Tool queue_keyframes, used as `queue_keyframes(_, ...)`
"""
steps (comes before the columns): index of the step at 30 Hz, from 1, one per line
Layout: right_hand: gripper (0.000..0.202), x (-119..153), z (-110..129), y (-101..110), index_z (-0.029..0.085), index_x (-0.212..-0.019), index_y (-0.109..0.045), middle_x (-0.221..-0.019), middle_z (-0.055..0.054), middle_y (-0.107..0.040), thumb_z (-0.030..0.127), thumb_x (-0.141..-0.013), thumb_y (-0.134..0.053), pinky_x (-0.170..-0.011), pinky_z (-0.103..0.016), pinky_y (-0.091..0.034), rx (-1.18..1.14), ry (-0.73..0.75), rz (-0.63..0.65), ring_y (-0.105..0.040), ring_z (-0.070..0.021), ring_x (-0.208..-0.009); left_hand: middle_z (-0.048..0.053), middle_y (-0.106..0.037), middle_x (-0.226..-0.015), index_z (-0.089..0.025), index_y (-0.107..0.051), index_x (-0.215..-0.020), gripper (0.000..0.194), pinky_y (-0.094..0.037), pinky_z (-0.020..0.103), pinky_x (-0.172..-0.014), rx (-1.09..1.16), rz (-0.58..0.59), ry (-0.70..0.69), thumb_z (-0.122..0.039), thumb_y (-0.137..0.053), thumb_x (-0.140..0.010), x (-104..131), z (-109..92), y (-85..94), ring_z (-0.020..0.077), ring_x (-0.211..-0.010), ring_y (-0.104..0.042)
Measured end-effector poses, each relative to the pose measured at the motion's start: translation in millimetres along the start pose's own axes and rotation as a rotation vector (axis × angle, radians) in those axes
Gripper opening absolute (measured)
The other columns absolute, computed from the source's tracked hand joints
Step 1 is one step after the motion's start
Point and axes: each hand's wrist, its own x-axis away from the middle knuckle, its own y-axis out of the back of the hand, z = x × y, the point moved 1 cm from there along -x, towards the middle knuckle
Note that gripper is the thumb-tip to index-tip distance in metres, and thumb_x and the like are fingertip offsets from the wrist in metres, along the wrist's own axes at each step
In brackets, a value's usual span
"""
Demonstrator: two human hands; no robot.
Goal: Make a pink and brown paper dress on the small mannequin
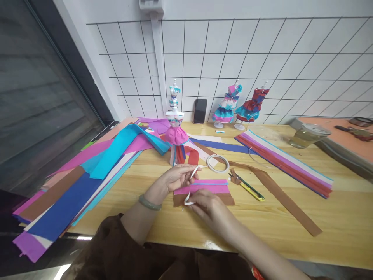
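Observation:
A narrow white strip of tape (190,187) runs between my two hands. My left hand (182,175) pinches it near the top, close to the tape roll (218,163), which lies on the table to the right. Lower down, the fingers of my right hand (208,206) are closed on the strip's other end. Beneath them lies a layered piece of crepe paper (201,189), pink with a thin blue line, over a brown strip. Yellow-handled thread snips (247,187) rest to the right, with a brown paper scrap at their tip.
Crepe paper strips (67,202) pile up at the left. Another stack (288,163) and a long brown strip (285,198) lie right. A small dress form (176,132) in pink paper stands ahead. Behind are a phone (200,111), two dressed forms (227,107) and a cup (309,136).

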Motion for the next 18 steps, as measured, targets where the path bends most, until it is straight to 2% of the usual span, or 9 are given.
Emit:
queue_keyframes(3,0.022,8.8,9.3,-2.1,0.017,-0.077,-0.064,-0.078,-0.005,-0.062,0.02,-0.088,-0.045,-0.069,-0.026,-0.042,0.026,-0.017,0.012,-0.056,-0.0151,-0.075,0.005,-0.065,-0.066,-0.008,-0.063,-0.095,0.021,-0.04,0.012,-0.04,-0.001,-0.018,-0.008,-0.021,-0.056,-0.081,0.4,-1.3,-0.9,0.0055,-0.048,-0.057)
queue_keyframes(7,0.032,26.3,24.8,-7.5,0.016,-0.059,-0.052,-0.063,0.0,-0.052,0.023,-0.089,-0.043,-0.057,-0.021,-0.037,-0.09,-0.081,0.095,-0.049,-0.0103,-0.06,0.004,-0.065,-0.068,-0.01,-0.062,-0.098,0.021,-0.04,0.011,-0.04,0.004,-0.029,-0.008,-0.021,-0.057,-0.08,1.3,-2.4,-2.5,0.0062,-0.05,-0.059)
queue_keyframes(11,0.035,41.8,34.7,-16.9,0.016,-0.057,-0.047,-0.058,0.002,-0.048,0.027,-0.09,-0.041,-0.053,-0.018,-0.035,-0.255,-0.129,0.138,-0.046,-0.0086,-0.056,0.005,-0.065,-0.073,-0.01,-0.061,-0.099,0.024,-0.04,0.012,-0.039,-0.045,0.038,0.011,-0.023,-0.059,-0.079,1.5,0.2,-3.3,0.0075,-0.053,-0.061)
queue_keyframes(14,0.035,48.0,37.2,-17.3,0.016,-0.058,-0.049,-0.057,0.001,-0.047,0.028,-0.09,-0.04,-0.053,-0.018,-0.036,-0.241,-0.085,0.076,-0.046,-0.0085,-0.055,0.006,-0.065,-0.077,-0.011,-0.06,-0.099,0.027,-0.041,0.013,-0.039,-0.101,0.061,0.024,-0.023,-0.064,-0.075,0.7,4.1,-3.5,0.0096,-0.057,-0.063)
queue_keyframes(18,0.028,50.3,39.2,-8.9,0.015,-0.061,-0.055,-0.059,-0.001,-0.051,0.022,-0.087,-0.047,-0.053,-0.018,-0.038,-0.165,0.074,-0.051,-0.049,-0.0092,-0.056,0.006,-0.065,-0.08,-0.014,-0.057,-0.101,0.034,-0.041,0.014,-0.041,-0.153,0.039,0.036,-0.024,-0.068,-0.071,0.0,7.5,-4.1,0.0128,-0.061,-0.065)
